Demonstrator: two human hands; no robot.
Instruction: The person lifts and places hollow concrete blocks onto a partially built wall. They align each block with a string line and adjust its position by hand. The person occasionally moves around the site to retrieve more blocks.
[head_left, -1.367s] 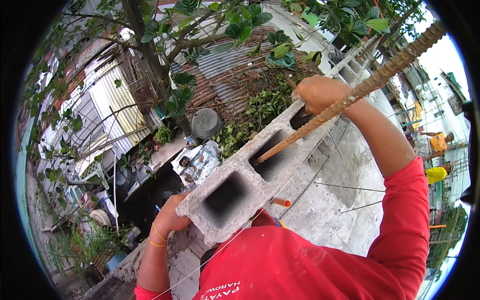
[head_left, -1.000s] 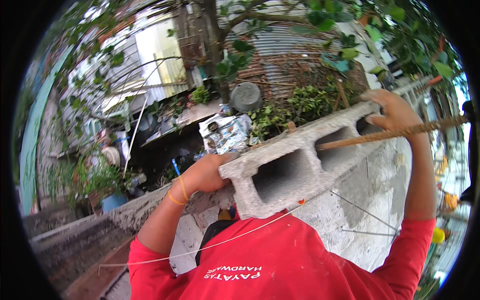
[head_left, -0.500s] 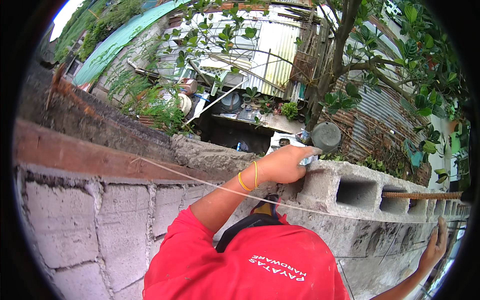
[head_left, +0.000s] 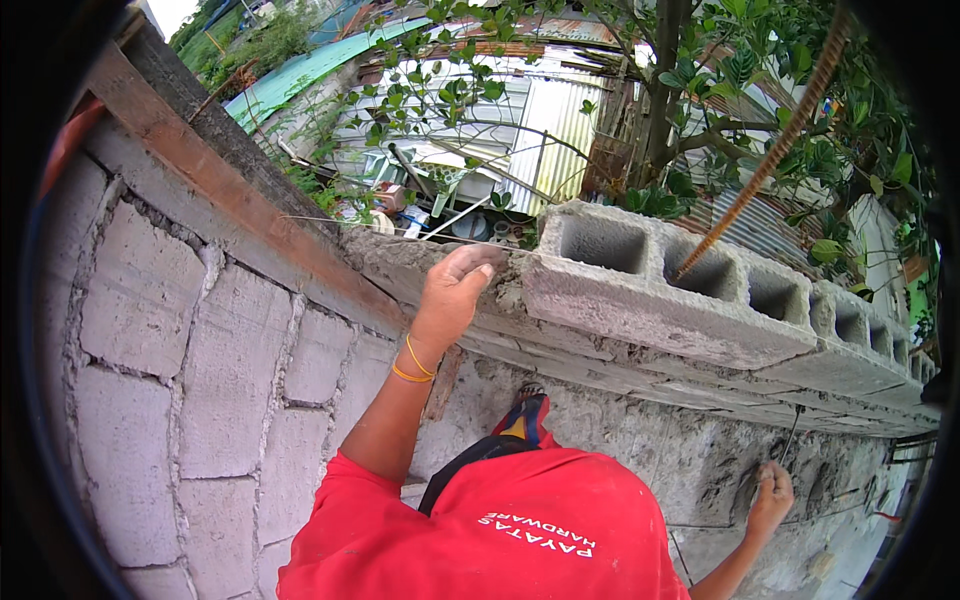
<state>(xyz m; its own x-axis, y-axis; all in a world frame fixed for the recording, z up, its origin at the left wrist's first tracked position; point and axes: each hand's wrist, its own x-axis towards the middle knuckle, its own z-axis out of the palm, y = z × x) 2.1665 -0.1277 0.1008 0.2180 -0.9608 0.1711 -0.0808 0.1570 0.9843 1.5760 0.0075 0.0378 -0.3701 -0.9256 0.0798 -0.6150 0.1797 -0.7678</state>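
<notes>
At the left end of the laid row of blocks is my left hand (head_left: 452, 298), with a yellow band at its wrist. Its thumb and fingers come together right at a thin pale string (head_left: 405, 233); what lies between them is hidden. Beside it, a hollow concrete block (head_left: 670, 300) rests on the wall with its cells facing up. Lower and to the right, my right hand (head_left: 768, 495) is closed round a thin dark rod-like thing (head_left: 793, 436) close to the wall face. What this thing is cannot be made out.
A rusty steel bar (head_left: 765, 160) rises from the block's cell. A wooden plank (head_left: 250, 215) runs along the block wall (head_left: 225, 370) at left. Beyond stand a tree (head_left: 665, 120) and corrugated metal sheets (head_left: 555, 130). A foot (head_left: 528, 392) shows below me.
My view has shifted. My left hand has gone from above the end block to the string at its left. My right hand has moved from open at the wall to closed, lower down.
</notes>
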